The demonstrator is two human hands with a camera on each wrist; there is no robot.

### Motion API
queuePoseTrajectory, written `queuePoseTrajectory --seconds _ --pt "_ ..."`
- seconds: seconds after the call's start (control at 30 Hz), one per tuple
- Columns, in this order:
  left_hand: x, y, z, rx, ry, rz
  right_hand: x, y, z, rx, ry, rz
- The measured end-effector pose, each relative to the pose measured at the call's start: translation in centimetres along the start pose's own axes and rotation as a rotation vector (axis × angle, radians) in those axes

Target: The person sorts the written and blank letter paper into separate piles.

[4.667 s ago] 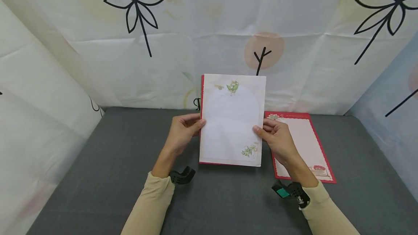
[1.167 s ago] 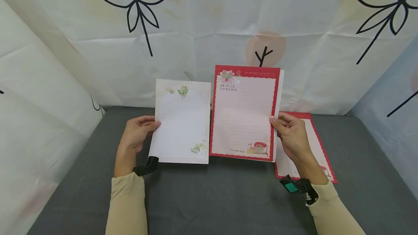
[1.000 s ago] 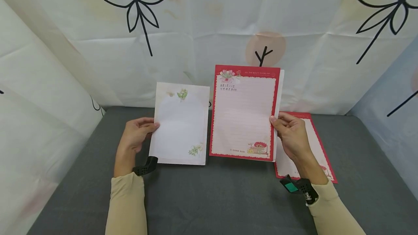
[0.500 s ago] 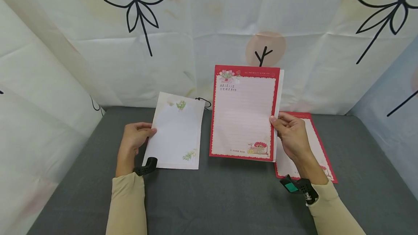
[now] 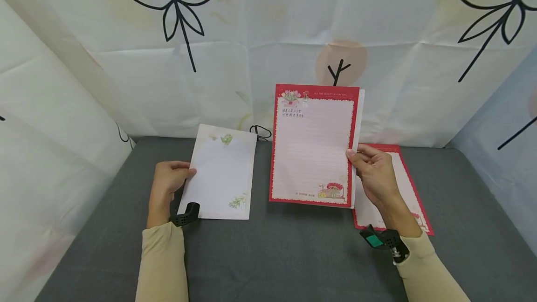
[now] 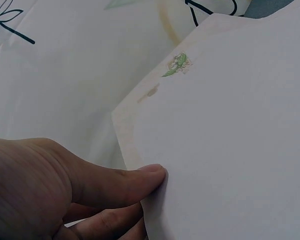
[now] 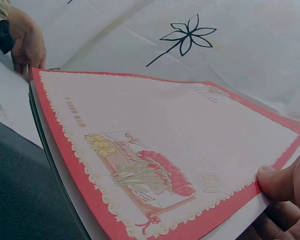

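Note:
My left hand (image 5: 167, 183) pinches the left edge of a white sheet of letter paper (image 5: 220, 176) with green floral prints, thumb (image 6: 145, 182) on its face. The sheet slants low over the table; I cannot tell whether its lower edge touches. My right hand (image 5: 373, 171) pinches the right edge of a red-bordered sheet of lined letter paper (image 5: 312, 157), held up with writing near its top. White paper (image 5: 359, 120) shows behind that sheet. Another red-bordered sheet (image 5: 404, 185) lies on the table, partly covered by my right hand and wrist.
A dark grey cloth covers the table (image 5: 268, 260). White printed fabric (image 5: 268, 22) hangs behind it and along both sides. Both wrists wear black bands, the right one (image 5: 383, 241) with a green patch.
The white sheet, once in front of the red-bordered one in both hands, has moved apart to the left. Over the last second my left hand lowers and tilts it. My right hand stays still.

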State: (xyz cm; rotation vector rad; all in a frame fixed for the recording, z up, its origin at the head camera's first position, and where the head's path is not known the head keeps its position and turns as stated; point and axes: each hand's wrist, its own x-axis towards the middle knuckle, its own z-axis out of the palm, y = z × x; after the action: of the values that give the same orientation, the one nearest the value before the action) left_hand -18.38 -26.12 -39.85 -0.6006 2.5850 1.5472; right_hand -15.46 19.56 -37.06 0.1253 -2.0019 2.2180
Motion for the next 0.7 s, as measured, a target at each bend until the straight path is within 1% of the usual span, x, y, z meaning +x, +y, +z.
queuePoseTrajectory --seconds 0.17,0.47,0.7 --pt "0.06 -0.14 -0.1 0.015 -0.001 -0.012 0.01 0.02 0.0 0.0 -0.002 0.0" --pt "0.07 -0.29 -0.21 0.034 0.04 -0.052 0.03 0.0 -0.04 0.003 -0.006 -0.001" --pt "0.05 -0.39 -0.29 0.045 0.048 -0.072 0.1 0.05 -0.09 0.002 -0.009 -0.005"
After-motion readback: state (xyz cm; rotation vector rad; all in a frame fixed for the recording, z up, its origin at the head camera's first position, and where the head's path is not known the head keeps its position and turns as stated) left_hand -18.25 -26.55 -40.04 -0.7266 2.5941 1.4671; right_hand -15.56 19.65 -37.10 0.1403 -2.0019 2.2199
